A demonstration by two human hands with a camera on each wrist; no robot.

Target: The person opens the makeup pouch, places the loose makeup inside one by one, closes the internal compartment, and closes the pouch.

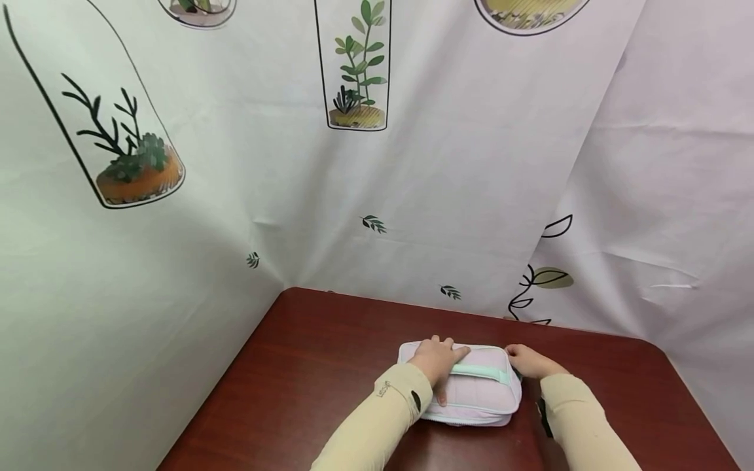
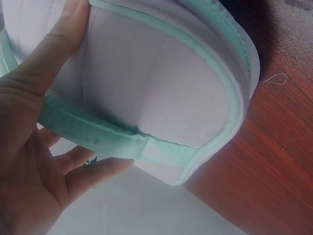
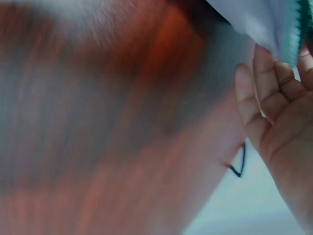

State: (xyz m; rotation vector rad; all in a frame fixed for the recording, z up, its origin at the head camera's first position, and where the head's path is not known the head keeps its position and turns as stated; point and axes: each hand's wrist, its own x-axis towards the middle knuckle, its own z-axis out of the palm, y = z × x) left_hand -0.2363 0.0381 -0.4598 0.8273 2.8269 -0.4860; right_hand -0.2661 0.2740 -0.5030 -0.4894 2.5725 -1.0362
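A pale pink zip pouch (image 1: 480, 390) with mint-green piping and a mint carry strap (image 1: 480, 371) lies on the table. My left hand (image 1: 434, 366) holds it across its left part. In the left wrist view the thumb (image 2: 54, 46) lies along the quilted fabric, with the other fingers on the far side of the strap. At the pouch's far right corner is my right hand (image 1: 527, 362), its fingers bent against the edge. The right wrist view shows those fingers (image 3: 266, 83) at the mint zipper (image 3: 292, 34); the thumb and any zipper pull are hidden.
The pouch rests on a dark red-brown wooden table (image 1: 330, 366) with rounded corners. White cloth (image 1: 283, 170) printed with potted plants and leaves hangs behind and beside it. A loose pale thread (image 2: 276, 78) shows near the pouch.
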